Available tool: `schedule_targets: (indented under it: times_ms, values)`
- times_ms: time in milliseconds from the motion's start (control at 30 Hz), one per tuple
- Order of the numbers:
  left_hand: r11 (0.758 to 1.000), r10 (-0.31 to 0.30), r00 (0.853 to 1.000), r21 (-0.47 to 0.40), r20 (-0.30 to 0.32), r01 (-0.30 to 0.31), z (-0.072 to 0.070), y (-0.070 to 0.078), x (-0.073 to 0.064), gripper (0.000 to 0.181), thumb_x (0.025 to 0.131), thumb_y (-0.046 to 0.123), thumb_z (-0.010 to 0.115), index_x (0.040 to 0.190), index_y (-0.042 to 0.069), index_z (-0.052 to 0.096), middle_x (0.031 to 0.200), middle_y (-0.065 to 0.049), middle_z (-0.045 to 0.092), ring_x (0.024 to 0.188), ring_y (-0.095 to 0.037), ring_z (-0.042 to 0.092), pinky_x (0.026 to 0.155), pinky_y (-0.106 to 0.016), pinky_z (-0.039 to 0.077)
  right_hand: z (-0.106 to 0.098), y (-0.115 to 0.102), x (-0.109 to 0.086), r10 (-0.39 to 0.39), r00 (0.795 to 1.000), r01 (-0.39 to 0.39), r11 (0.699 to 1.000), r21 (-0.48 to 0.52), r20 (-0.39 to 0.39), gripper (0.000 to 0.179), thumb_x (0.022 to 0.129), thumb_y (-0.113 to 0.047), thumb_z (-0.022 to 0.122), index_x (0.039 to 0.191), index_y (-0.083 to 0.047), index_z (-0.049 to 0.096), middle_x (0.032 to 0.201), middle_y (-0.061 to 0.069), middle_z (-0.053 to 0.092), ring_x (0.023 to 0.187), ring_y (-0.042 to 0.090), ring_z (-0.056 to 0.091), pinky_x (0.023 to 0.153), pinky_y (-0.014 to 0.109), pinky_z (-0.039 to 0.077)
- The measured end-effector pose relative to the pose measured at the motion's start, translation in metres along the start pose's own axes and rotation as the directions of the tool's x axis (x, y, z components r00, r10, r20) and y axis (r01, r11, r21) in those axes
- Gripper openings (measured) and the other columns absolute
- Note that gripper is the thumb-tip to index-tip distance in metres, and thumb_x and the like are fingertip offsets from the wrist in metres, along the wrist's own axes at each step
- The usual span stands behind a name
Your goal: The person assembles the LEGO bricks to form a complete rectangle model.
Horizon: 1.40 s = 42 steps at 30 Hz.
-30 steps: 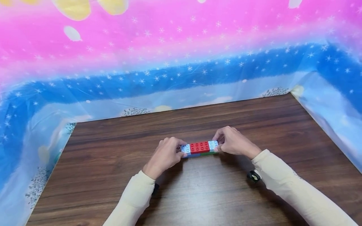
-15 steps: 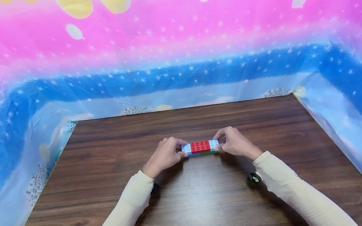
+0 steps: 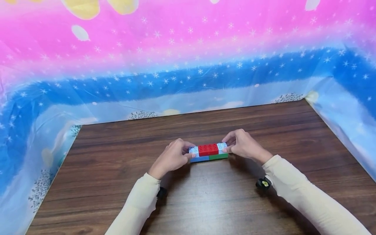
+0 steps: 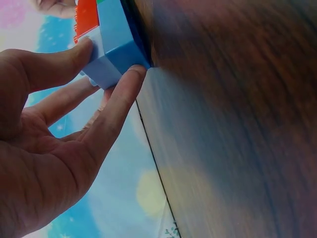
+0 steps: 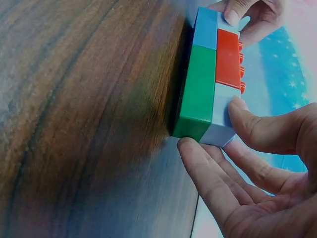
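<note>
A two-layer row of toy building bricks is at the middle of the table. On top, a red brick (image 3: 208, 150) sits between a pale blue left brick (image 3: 194, 149) and a pale blue right brick (image 3: 221, 147). Below lie a blue brick (image 3: 200, 159) and a green brick (image 3: 218, 156), end to end. My left hand (image 3: 172, 155) pinches the left end, thumb on the pale brick's front, another fingertip at the blue brick's end. With the thumb in front, my right hand (image 3: 246, 146) grips the right end; a fingertip touches the green brick (image 5: 195, 94) low down.
The brown wooden table (image 3: 117, 189) extends around the bricks on all sides. A pink and blue patterned cloth (image 3: 164, 75) hangs along its back and sides. Each wrist carries a small black device, such as the right wrist camera (image 3: 263, 183).
The front faces of the blue and green bricks show more than before, so the brick row has tipped back or risen slightly. Both hands keep their hold at the ends.
</note>
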<state>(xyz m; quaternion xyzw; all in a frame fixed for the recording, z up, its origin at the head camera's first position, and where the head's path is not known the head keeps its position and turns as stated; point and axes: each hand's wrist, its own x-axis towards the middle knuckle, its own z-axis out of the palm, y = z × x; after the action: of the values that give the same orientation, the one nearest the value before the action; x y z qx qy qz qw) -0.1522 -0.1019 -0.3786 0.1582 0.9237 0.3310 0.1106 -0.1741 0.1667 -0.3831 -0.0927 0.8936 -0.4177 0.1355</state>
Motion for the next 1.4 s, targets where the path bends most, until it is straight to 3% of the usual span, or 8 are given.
schedule_targets:
  times_ms: [333,600,1000,1400]
  values:
    - [0.999,-0.031,0.999,-0.034,0.026,0.032,-0.004,-0.003,0.005,0.036,0.096,0.019,0.072,0.130,0.011,0.070,0.110,-0.004,0.071,0.092,-0.016,0.062,0.073,-0.032,0.053,-0.003,0.002,0.005,0.046,0.999,-0.046,0.996,0.078,-0.001,0.030,0.087,-0.011,0.080,0.110,0.005,0.070,0.102,0.015,0.069,0.090,0.025,0.063,0.076,0.034,0.054]
    - [0.998,-0.029,1.000,-0.064,-0.010,0.028,-0.002,-0.005,0.008,0.031,0.096,0.020,0.073,0.125,0.012,0.073,0.109,-0.004,0.071,0.098,-0.018,0.066,0.078,-0.035,0.054,-0.002,0.005,0.007,0.078,0.997,-0.080,0.981,0.177,0.021,0.029,0.091,-0.010,0.076,0.114,0.007,0.069,0.103,0.018,0.068,0.086,0.023,0.066,0.076,0.034,0.057]
    - [0.996,-0.022,0.997,-0.087,-0.070,0.016,-0.003,0.000,0.011,0.022,0.096,0.017,0.072,0.117,0.009,0.073,0.111,-0.006,0.073,0.101,-0.021,0.069,0.087,-0.041,0.054,-0.002,0.011,0.011,0.040,0.999,-0.041,0.982,0.186,0.008,0.031,0.096,-0.013,0.072,0.119,0.008,0.069,0.111,0.022,0.066,0.083,0.021,0.070,0.078,0.034,0.058]
    - [0.996,-0.080,0.993,-0.054,-0.089,0.076,0.001,0.000,0.012,0.028,0.094,0.019,0.075,0.121,0.011,0.073,0.116,-0.007,0.072,0.110,-0.022,0.067,0.095,-0.044,0.051,0.002,0.013,0.014,0.051,0.999,-0.050,0.980,0.193,0.001,0.032,0.097,-0.017,0.072,0.118,0.007,0.071,0.118,0.024,0.065,0.084,0.023,0.074,0.085,0.037,0.057]
